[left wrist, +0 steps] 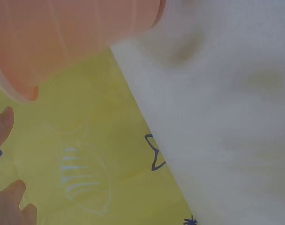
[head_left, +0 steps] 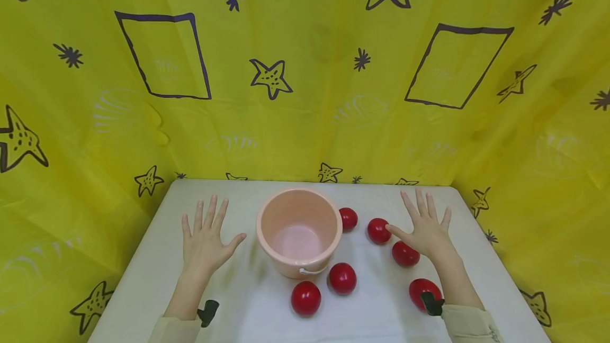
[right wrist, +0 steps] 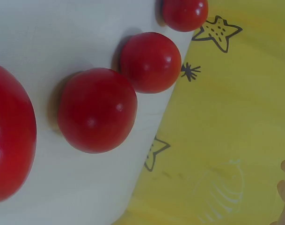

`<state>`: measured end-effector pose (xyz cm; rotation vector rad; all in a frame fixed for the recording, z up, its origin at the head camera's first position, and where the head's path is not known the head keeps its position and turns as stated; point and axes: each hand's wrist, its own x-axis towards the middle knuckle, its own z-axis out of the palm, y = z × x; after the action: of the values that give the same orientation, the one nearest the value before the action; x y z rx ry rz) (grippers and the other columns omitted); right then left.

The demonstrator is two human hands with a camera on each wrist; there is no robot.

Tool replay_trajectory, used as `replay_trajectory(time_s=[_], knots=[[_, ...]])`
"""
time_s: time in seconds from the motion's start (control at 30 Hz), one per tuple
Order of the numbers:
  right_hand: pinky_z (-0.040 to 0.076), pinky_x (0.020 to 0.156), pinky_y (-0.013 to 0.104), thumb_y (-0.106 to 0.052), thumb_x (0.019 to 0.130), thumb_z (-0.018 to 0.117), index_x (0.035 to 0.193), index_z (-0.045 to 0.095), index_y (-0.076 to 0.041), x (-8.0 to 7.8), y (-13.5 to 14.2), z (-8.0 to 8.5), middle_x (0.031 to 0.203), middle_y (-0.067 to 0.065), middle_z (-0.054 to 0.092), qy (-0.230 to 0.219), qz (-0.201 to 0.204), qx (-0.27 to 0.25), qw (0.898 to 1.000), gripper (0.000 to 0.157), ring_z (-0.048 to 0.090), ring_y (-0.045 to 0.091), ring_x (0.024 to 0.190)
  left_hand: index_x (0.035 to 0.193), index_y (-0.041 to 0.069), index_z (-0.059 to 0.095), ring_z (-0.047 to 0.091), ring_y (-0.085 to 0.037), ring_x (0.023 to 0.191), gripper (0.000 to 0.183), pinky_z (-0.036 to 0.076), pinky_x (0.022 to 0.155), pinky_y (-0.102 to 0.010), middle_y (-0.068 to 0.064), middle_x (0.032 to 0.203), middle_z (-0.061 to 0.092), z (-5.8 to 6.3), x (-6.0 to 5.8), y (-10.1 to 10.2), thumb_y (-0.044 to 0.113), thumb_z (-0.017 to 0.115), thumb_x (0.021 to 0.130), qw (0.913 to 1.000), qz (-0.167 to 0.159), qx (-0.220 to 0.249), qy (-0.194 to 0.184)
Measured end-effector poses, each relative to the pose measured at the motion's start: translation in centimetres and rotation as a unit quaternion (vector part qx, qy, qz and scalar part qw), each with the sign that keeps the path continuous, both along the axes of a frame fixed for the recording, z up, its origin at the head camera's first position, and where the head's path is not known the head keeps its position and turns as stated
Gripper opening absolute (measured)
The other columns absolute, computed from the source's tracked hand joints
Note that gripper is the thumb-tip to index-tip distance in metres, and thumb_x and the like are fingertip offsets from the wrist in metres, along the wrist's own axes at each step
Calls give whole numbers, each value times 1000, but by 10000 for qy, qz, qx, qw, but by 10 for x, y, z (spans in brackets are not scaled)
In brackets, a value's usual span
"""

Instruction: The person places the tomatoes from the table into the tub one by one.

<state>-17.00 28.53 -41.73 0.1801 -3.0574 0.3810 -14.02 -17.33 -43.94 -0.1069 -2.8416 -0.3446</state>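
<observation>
A pale pink bucket [head_left: 299, 274] stands upright on the table, its inside bare and a white handle hanging at the front. Several smooth red tomato-like balls [head_left: 342, 278] lie in front of it and to its right; one at the back is partly hidden by the rim. My left hand [head_left: 205, 245] is held left of the bucket, fingers straight and spread, touching nothing. In the left wrist view, the bucket [left wrist: 72, 33] fills the upper left. My right hand [head_left: 426, 234], also spread, hovers at the right by the red balls [right wrist: 98, 110]; its thumb overlaps one in the head view.
The white table [head_left: 257, 322] ends at a back edge against a yellow curtain [head_left: 305, 136] printed with stars and shells. The curtain also hangs along both sides. A dark band [head_left: 208, 313] sits at the left wrist and another dark band [head_left: 432, 304] at the right.
</observation>
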Motion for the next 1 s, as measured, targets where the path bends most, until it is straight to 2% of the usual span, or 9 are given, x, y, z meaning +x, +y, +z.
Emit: replay_trajectory(time_s=[0.4,0.5,0.6,0.67,0.73,0.77,0.87,0.93,1.0], knots=[[-23,94,66,-61,80,53,148,8,-17,0,-1,2,150,22,-2,-41,-39,8,10000,93,-6,44,135,146,19,19,-2,-31,139,87,-12,107,-57,-9,153,10,-1,-1,0,58,56,78,9999,-11,36,-125],[-21,96,66,-59,80,55,148,7,-17,1,-2,2,150,23,0,39,-30,-22,10000,93,-5,44,135,147,19,18,-2,-31,139,87,-10,107,-58,-9,153,10,-1,-2,0,58,56,78,9999,-29,100,-69],[-17,100,64,-59,79,57,148,4,-19,2,-3,2,150,23,4,228,-2,-41,9997,95,-1,44,135,147,18,18,3,-34,139,88,-3,107,-62,-11,153,11,-2,-3,1,56,58,78,9992,-50,403,19],[-12,103,63,-59,78,58,148,4,-20,3,-4,2,149,23,7,423,38,-52,9991,96,3,42,135,146,15,20,11,-36,138,87,5,106,-63,-14,151,17,-2,-4,4,51,61,79,9950,-92,984,127],[-4,105,63,-57,77,60,148,7,-19,4,-6,2,148,22,13,651,120,-117,9977,96,10,41,134,146,13,20,20,-38,135,85,14,104,-64,-16,149,23,-1,-4,8,44,64,80,9835,-129,1798,172],[2,106,64,-56,77,61,148,9,-18,5,-7,2,147,21,17,754,170,-149,9969,96,13,40,133,145,11,21,27,-38,132,83,20,103,-63,-17,146,29,0,-4,11,40,65,81,9731,-160,2288,198],[20,102,65,-53,74,67,147,15,-18,8,-14,1,145,19,26,926,309,-253,9949,97,25,39,130,145,9,22,45,-38,120,79,37,96,-57,-21,135,43,2,-3,19,28,68,82,9309,-250,3643,124],[28,96,66,-52,72,69,147,17,-19,12,-20,-3,142,19,33,927,393,-313,9944,98,31,39,126,144,9,23,54,-37,110,78,47,89,-50,-22,126,51,1,-3,25,22,68,82,9021,-237,4308,-88],[33,93,66,-52,70,71,147,18,-21,17,-25,-8,139,18,38,863,498,-377,9943,98,35,39,124,144,9,24,60,-36,100,76,53,80,-41,-23,119,55,0,-3,31,19,68,83,8726,-207,4861,-418]])
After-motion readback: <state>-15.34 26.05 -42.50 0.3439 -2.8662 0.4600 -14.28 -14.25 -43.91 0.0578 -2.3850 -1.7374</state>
